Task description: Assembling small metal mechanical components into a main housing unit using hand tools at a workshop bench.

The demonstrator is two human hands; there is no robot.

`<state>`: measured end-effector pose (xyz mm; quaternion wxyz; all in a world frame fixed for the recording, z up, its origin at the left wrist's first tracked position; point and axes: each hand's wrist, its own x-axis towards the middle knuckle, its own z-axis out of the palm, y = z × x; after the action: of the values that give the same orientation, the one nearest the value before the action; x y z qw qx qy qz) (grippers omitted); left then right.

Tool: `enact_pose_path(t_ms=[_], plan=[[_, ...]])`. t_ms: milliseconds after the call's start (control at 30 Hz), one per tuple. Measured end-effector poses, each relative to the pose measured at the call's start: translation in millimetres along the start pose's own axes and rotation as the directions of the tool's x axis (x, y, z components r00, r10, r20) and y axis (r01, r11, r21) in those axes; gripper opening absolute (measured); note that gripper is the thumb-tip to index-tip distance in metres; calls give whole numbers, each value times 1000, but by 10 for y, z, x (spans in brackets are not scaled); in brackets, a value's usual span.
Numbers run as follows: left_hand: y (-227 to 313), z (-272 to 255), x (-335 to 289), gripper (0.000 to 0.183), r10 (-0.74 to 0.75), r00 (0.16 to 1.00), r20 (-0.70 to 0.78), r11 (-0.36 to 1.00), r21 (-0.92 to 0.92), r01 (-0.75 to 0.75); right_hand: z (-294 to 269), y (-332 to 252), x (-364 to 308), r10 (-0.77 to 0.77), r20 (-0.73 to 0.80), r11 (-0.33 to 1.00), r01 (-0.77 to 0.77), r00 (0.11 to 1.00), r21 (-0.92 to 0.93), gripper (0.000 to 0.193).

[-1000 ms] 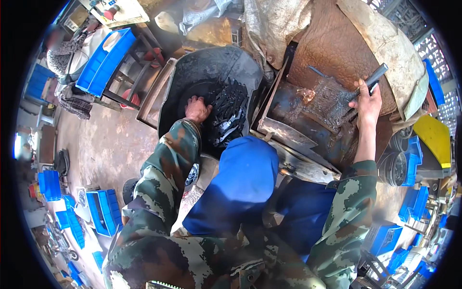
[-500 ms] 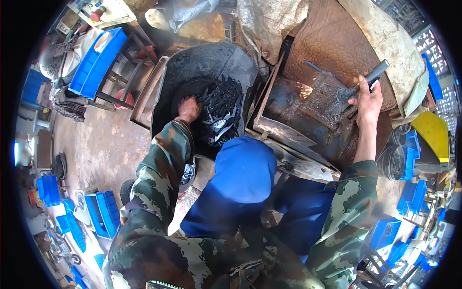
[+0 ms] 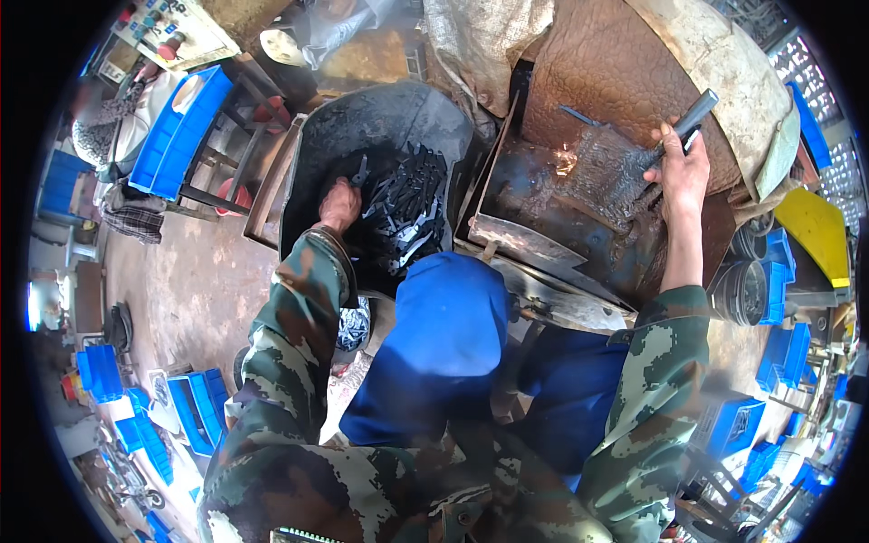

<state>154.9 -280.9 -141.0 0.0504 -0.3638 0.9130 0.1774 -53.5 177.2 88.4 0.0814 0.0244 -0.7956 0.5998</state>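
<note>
Just past the blue-clad knees (image 3: 453,312): dark bin (image 3: 385,109), by which a heap of dark strips (image 3: 409,195) is held. At the heap's left, left hand (image 3: 339,206): closed, one slim dark piece (image 3: 360,170) apparently gripped. Rightward, metal tray (image 3: 534,242), dark and wet-looking inside. At its far right, right hand (image 3: 685,176): wrapped around a grey cylindrical handle (image 3: 700,110). Step, as judged: single piece being picked out. Next, a secure pinch and clean lift seem called for. Behind: brown sheet (image 3: 606,63).

Metal strips (image 3: 418,188) — mostly matt; brown sheet (image 3: 625,68) — rough.
</note>
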Motion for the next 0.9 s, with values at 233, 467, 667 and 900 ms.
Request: enact_pose_path(t_ms=[233,467,667,900], plan=[[47,-209,-372,29,451,892,-33,842,-316,-438,-32,-6,7,13,8,1000,-13,1000,-17,33],[210,5,-792,29,665,675,321,736,-435,-518,-7,32,7,-3,6,1000,3,1000,1,30],[316,-127,-710,25,716,685,134,691,-279,-667,-45,64,22,-5,14,1000,6,1000,-10,31],[367,-89,-114,31,234,968,96,969,-100,-224,-22,31,52,-21,-11,1000,20,1000,-18,30]])
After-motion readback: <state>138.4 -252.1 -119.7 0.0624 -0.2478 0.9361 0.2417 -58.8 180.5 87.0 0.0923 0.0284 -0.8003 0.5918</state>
